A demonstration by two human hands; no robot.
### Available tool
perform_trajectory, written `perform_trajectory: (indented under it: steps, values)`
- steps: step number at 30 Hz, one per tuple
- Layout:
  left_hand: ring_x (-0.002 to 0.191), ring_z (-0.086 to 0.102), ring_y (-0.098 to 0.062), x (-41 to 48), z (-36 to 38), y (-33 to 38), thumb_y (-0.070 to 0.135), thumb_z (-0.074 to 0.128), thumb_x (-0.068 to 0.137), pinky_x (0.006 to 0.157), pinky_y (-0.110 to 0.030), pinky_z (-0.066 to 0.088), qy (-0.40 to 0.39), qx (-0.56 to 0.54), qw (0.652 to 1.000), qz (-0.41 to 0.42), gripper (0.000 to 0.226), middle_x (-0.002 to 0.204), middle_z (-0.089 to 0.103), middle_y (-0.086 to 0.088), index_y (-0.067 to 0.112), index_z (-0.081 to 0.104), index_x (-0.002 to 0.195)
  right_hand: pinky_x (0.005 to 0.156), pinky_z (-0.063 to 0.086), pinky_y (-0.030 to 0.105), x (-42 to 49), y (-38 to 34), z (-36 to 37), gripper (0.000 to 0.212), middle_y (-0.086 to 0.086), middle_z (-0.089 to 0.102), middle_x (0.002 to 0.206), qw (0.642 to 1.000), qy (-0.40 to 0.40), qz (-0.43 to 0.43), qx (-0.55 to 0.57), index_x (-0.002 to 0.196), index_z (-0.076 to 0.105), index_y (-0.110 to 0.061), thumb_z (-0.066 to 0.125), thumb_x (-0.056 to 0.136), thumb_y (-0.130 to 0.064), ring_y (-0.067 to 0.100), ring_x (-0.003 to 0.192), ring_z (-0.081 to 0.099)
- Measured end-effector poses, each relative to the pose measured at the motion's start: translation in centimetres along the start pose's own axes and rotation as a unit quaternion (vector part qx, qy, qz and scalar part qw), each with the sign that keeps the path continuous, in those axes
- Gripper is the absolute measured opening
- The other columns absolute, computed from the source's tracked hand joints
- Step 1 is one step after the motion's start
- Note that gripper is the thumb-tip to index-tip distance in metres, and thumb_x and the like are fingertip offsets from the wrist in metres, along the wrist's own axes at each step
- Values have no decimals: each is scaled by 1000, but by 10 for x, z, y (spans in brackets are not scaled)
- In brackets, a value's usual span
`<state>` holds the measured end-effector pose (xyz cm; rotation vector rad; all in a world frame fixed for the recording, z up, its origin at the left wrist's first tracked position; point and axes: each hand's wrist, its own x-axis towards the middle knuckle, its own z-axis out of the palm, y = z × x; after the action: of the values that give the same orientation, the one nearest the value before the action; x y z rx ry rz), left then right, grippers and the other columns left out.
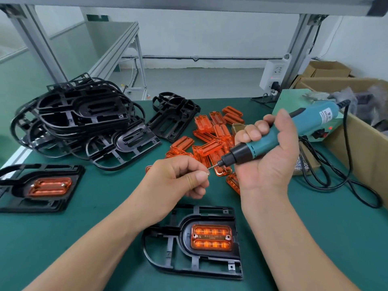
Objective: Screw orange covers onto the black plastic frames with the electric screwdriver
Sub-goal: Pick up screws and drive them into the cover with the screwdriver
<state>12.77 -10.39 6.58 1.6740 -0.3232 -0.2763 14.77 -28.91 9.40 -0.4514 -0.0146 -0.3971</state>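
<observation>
While within black frame [210,255], translucent orange cover [211,237]

The left hand [178,179] and right hand [266,156] are bare, and so are both forearms [100,244] (uncovered as far as the view reaches); the left thumbnail is trimmed short.

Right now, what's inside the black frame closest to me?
An orange cover sits in the recess of the black frame, a small round spot at each end: screws or empty holes, I cannot tell. The frame's floor under the cover is hidden.
</observation>
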Motion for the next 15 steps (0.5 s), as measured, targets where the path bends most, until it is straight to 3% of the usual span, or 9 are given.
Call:
perform_trajectory:
  steps: [15]
  values:
    - [78,72,-18,-1,3,0,7,64,103,75,-28,61,2,-46,999,-10,20,88,76,-6,17,77,92,59,46,27,-2,-2,-3,17,-3,49,71,1000,-14,-11,-4,89,58,-14,66,98,-26,11,58,47]
